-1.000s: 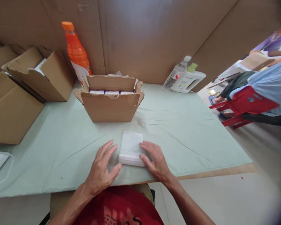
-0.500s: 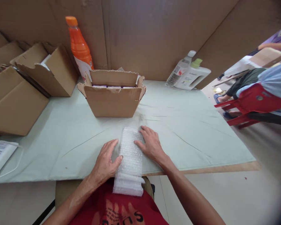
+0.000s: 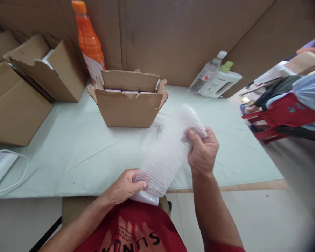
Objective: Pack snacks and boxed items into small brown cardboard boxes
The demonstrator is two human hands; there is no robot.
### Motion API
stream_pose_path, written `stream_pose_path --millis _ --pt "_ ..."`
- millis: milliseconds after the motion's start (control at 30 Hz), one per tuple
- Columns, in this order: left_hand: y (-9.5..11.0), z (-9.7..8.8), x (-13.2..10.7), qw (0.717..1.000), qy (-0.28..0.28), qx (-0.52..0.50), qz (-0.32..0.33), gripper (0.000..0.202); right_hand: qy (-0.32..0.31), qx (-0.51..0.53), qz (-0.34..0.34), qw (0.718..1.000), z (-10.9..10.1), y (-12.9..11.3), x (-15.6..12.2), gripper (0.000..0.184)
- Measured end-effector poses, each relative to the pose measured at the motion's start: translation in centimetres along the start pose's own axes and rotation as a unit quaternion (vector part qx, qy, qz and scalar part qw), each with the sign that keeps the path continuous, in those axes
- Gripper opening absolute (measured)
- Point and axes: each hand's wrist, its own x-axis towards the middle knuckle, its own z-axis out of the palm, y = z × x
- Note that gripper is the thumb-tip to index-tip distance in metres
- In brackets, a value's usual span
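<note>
A strip of clear bubble wrap (image 3: 164,162) slants up from my lap over the table's near edge. Its lower left side is pinched between the thumb and fingers of my left hand (image 3: 128,185). Higher up, my right hand (image 3: 203,148) is closed round its right edge, where the wrap folds over at the top. Just beyond stands an open cardboard box (image 3: 130,110), its flaps raised and the tops of several packed items showing inside. Most of my left fingers are hidden under the wrap.
More open cardboard boxes (image 3: 18,105) stand at the left. An orange bottle (image 3: 89,42) is behind the middle box. A clear bottle (image 3: 206,71) and a white jug (image 3: 220,83) lean at the back right. A white device with a cord (image 3: 1,169) lies at far left. A person sits on a red chair (image 3: 294,112).
The bubble wrap lay flat under my open hands; now both hands grip it. My right hand has lifted its upper end and swung it to the right. The view has shifted slightly.
</note>
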Motion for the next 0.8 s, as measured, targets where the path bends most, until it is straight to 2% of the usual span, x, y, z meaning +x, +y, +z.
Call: stream_pose_path --millis 67,133,200,267,300,333,400,467,500,533,600,667,733,800 --pt "0.5 -1.3 -1.1 1.0 0.017 0.015 -0.022 0.03 0.046 0.042 0.012 0.998 -1.0 0.9 0.5 0.03" --pt "1.7 -3.5 -2.0 0.996 0.057 0.058 -0.038 0.032 0.061 0.048 0.033 0.996 -1.8 1.8 0.0 0.042" --pt "3.2 -6.4 -2.7 0.985 0.103 0.137 -0.03 0.035 0.042 0.015 0.057 0.997 -2.4 2.8 -1.2 0.05" --pt "4.4 -9.2 -3.0 0.952 0.168 0.254 -0.002 0.039 0.0 -0.065 0.066 0.996 -3.0 4.0 -2.6 0.052" --pt "4.8 -10.5 -2.9 0.92 0.217 0.326 0.011 0.041 -0.024 -0.122 0.057 0.991 -3.3 4.5 -3.2 0.053" --pt "5.1 -11.5 -2.8 0.873 0.275 0.402 0.026 0.041 -0.045 -0.186 0.033 0.981 -3.6 5.1 -3.7 0.054" --pt "5.1 -12.6 -2.6 0.753 0.385 0.529 0.074 0.041 -0.063 -0.314 -0.046 0.946 -4.2 5.8 -4.1 0.058" --pt "4.7 -12.1 -2.4 0.649 0.446 0.597 0.156 0.039 -0.067 -0.405 -0.129 0.903 -4.3 6.0 -4.3 0.058" --pt "4.3 -11.2 -2.4 0.617 0.452 0.611 0.203 0.038 -0.078 -0.426 -0.161 0.887 -3.9 5.8 -4.5 0.056" --pt "3.9 -10.1 -2.3 0.602 0.443 0.617 0.246 0.037 -0.102 -0.434 -0.185 0.876 -3.2 5.5 -4.8 0.053" --pt "2.7 -7.4 -2.0 0.607 0.382 0.626 0.308 0.035 -0.195 -0.416 -0.223 0.86 -0.8 4.6 -6.0 0.049" --pt "1.3 -5.5 -1.6 0.637 0.284 0.641 0.32 0.033 -0.326 -0.387 -0.245 0.827 2.4 3.9 -7.5 0.047" --pt "-0.3 -5.3 -1.6 0.655 0.244 0.655 0.287 0.031 -0.445 -0.378 -0.243 0.775 4.8 3.8 -8.7 0.045" --pt "-1.8 -7.0 -1.9 0.651 0.265 0.665 0.254 0.034 -0.494 -0.39 -0.224 0.744 5.3 4.3 -8.8 0.04"
